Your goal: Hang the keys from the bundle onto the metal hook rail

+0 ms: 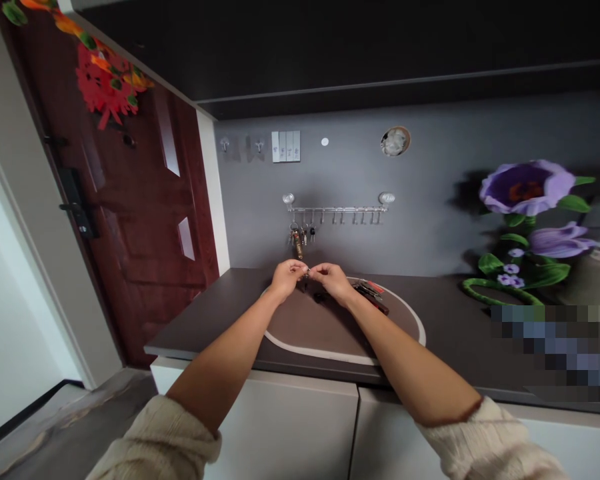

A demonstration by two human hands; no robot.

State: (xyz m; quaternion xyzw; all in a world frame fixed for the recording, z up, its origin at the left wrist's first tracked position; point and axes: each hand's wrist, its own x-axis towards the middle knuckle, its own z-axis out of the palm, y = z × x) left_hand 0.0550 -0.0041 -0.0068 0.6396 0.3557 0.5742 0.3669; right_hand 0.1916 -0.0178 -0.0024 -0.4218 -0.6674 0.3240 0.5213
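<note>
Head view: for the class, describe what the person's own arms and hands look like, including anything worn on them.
The left hand and right hand are bare, with no gloves, and the forearms show no watch or band. The left sleeve and right sleeve are of a chunky, cream-coloured knit, ending in thick, soft folds partway up the arms.

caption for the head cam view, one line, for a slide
Left hand and right hand pinch a small metal piece over an oval mat
</note>
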